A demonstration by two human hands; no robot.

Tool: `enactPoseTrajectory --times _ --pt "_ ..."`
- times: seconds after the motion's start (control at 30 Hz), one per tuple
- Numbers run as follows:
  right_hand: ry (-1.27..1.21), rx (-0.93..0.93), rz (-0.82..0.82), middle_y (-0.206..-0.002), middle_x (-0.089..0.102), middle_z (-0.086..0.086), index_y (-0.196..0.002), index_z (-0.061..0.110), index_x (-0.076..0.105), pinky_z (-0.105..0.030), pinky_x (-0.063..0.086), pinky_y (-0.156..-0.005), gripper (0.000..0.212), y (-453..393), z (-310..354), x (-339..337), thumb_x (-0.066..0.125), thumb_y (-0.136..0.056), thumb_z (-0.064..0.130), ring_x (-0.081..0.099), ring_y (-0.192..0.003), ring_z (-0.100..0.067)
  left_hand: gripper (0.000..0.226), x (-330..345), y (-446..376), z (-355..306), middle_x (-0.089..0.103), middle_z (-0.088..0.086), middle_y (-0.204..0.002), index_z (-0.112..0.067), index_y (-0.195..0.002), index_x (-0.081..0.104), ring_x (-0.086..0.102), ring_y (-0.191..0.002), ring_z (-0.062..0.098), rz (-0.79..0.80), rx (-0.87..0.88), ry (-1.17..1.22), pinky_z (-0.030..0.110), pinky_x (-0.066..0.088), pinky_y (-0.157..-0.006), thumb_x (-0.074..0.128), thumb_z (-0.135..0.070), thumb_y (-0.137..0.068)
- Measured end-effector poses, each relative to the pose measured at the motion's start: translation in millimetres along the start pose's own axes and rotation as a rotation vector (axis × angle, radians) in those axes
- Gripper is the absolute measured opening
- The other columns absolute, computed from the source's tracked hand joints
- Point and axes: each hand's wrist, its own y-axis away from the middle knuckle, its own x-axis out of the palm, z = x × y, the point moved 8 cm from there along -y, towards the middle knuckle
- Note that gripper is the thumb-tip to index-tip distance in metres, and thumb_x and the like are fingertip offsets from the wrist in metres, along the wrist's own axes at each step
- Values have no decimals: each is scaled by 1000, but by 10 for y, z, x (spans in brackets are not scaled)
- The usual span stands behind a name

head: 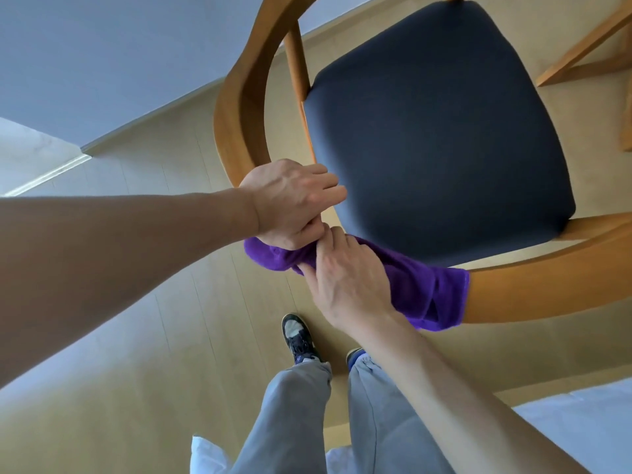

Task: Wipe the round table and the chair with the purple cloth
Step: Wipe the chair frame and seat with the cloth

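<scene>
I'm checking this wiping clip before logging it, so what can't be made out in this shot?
Head view only:
- Round table: not identifiable in frame.
- Chair: legs hidden under the seat; backrest rail under the purple cloth covered.
- Left hand fingertips: tucked under, hidden.
- Right hand palm: faces away.
- Right shoe: hidden by trouser leg.

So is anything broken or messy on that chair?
Nothing stands out. The chair's curved wooden backrest and dark seat cushion look whole and unstained. The purple cloth is draped over the backrest, with the left hand and right hand both gripping it.
</scene>
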Motion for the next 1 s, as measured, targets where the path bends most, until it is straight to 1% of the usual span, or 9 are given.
enactPoseTrajectory --times 0.13,0.23,0.43,0.5,0.57,0.67,0.77,0.9,1.0 --pt "123 -77 120 -120 62 -4 -147 11 39 -41 42 -92 58 229 -306 -27 39 -103 49 61 -104 -28 32 15 -16 -1 55 6 -79 -9 -89 53 51 -73 28 -6 -9 -1 41 48 -60 33 -35 -89" --pt "240 -91 92 -109 65 -1 -130 17 55 -47 38 -100 64 459 -653 -223 34 -94 65 60 -103 -28 43 37 -4 30 57 6 -81 -10 -94 57 54 -75 29 -31 -19 3 41 49 -59 35 -46 -92" --pt "280 9 92 -85 62 3 -95 22 63 -41 46 -73 60 620 -1318 -423 23 -95 66 60 -77 -23 50 10 -12 35 59 3 -90 -13 -103 58 55 -83 26 47 -56 -60 41 49 -75 38 -58 -92" --pt "283 31 61 -80 62 3 -88 22 62 -39 47 -67 57 551 -1275 -395 22 -95 63 59 -72 -24 35 -95 -10 4 60 6 -99 -10 -108 61 56 -91 29 -73 -215 -84 42 45 -84 49 -37 -88" --pt "252 37 49 -78 61 1 -83 22 60 -38 46 -66 52 447 -1130 -335 21 -96 56 61 -70 -25 37 -134 90 -237 63 11 -104 -6 -109 64 58 -94 34 -275 -445 80 45 44 -83 51 -16 -76" --pt "177 39 30 -83 64 0 -82 24 57 -38 43 -63 48 230 -816 -229 15 -95 45 65 -74 -28 47 48 323 -857 64 16 -124 -3 -118 67 58 -116 37 -452 -631 364 47 42 -100 47 -13 -76" --pt "56 70 -27 -88 68 -4 -88 19 60 -33 36 -59 47 64 -532 -118 18 -95 39 65 -75 -28 60 315 538 -1058 45 16 -155 -3 -141 56 33 -149 33 -381 -761 359 51 23 -123 49 -18 -83" --pt "-176 123 -102 -86 61 3 -89 25 52 -32 32 -59 43 -90 -366 -61 14 -94 45 57 -71 -24 74 342 708 -715 18 12 -168 -4 -157 31 9 -157 24 -382 -874 278 50 13 -126 42 -25 -87" --pt "-487 81 -99 -86 61 7 -89 25 55 -35 38 -64 36 -230 -231 -78 24 -97 42 60 -81 -23 73 314 789 -401 9 7 -170 -8 -161 21 2 -157 19 -386 -961 218 51 12 -125 38 -35 -95"
